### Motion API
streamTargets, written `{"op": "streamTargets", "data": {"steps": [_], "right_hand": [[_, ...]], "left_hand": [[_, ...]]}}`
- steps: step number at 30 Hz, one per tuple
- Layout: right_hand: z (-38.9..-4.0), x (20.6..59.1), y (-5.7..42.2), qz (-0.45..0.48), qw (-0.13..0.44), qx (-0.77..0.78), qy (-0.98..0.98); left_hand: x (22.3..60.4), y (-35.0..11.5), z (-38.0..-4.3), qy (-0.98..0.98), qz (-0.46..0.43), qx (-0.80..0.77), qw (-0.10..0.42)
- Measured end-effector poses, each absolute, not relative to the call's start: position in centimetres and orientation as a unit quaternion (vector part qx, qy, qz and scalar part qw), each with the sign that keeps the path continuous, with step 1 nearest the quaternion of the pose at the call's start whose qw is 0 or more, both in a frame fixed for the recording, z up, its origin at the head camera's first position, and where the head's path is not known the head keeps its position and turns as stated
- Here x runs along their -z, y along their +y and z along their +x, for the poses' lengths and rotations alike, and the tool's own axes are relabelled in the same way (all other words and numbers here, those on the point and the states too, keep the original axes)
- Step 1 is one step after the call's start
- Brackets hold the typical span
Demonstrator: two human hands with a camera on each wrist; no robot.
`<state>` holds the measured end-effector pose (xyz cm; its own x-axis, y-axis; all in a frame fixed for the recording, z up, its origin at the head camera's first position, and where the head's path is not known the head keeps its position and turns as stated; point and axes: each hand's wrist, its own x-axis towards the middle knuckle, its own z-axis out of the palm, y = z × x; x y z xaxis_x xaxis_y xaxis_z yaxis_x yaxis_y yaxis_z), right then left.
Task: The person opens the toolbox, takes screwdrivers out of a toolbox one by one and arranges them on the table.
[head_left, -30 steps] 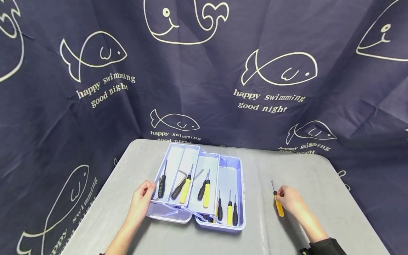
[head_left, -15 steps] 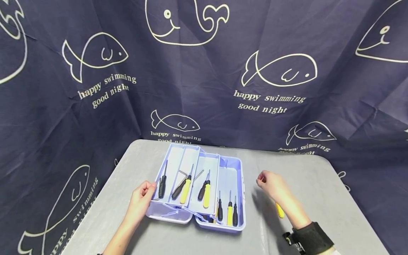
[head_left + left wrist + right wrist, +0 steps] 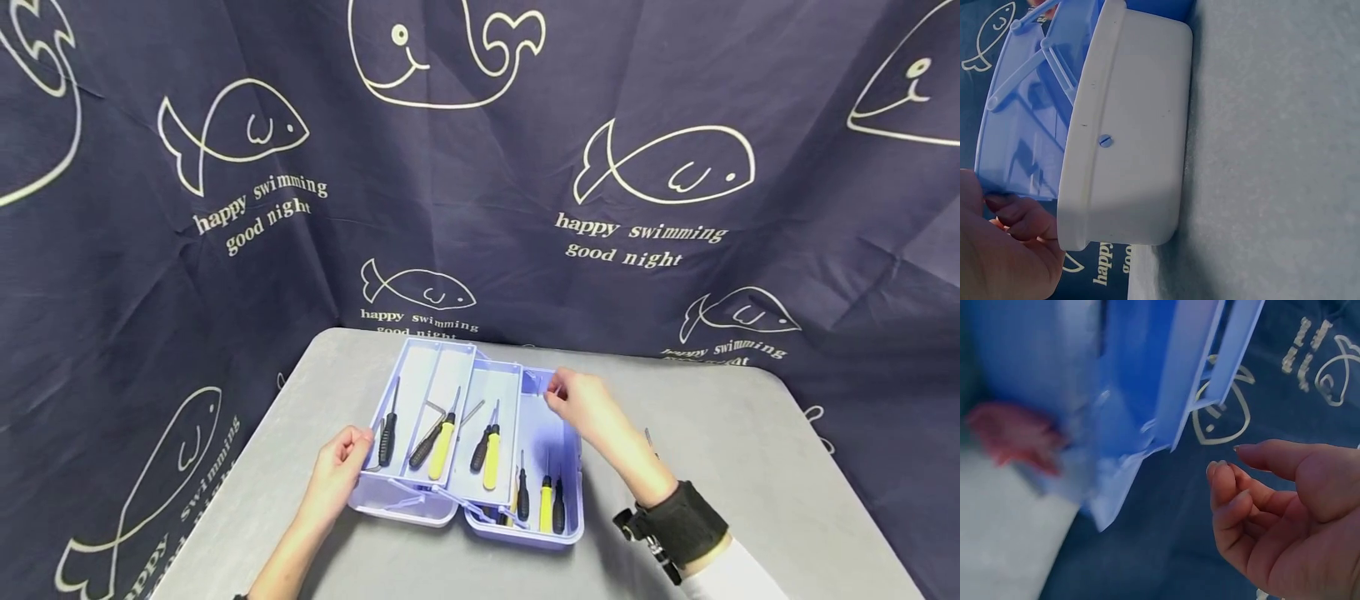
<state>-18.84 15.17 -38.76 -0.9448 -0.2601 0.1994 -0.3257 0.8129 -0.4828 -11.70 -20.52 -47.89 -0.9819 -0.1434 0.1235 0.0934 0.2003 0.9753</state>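
The toolbox (image 3: 528, 540) stands at six o'clock in the head view, its tray (image 3: 417, 365) pinched by the left hand (image 3: 340, 460) at nine, while the right hand (image 3: 588, 407), thumb and fingers narrowly apart, hovers at two.

Within the lavender-blue toolbox (image 3: 525, 540), screwdrivers (image 3: 491, 460) have yellow or black handles. The worktop (image 3: 757, 475) is plain grey; the far curtain (image 3: 495, 192) is navy, patterned with white fish outlines and lettering.

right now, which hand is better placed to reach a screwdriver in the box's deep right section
Probably the right hand: it is at the far corner of that section, its wrist view showing nothing pinched. The left hand grips the outer tray on the opposite side.
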Motion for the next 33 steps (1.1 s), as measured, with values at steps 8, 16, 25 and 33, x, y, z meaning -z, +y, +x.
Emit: {"op": "streamTargets", "data": {"steps": [8,16,25,33], "right_hand": [[-19.6,36.9,9.5,0.197,0.049,-0.276,-0.939],[-19.6,35.3,2.8,0.291,0.004,-0.258,-0.921],[-18.9,35.6,-2.2,0.336,-0.021,-0.223,-0.915],[-18.6,36.4,-4.1,0.354,-0.044,-0.207,-0.911]], "left_hand": [[47.6,-20.8,-11.7,-0.768,0.021,0.634,0.082],[47.6,-21.0,-11.4,-0.765,0.018,0.640,0.075],[47.2,-20.4,-11.8,-0.754,0.016,0.654,0.063],[47.4,-20.3,-11.6,-0.754,0.021,0.653,0.067]]}}
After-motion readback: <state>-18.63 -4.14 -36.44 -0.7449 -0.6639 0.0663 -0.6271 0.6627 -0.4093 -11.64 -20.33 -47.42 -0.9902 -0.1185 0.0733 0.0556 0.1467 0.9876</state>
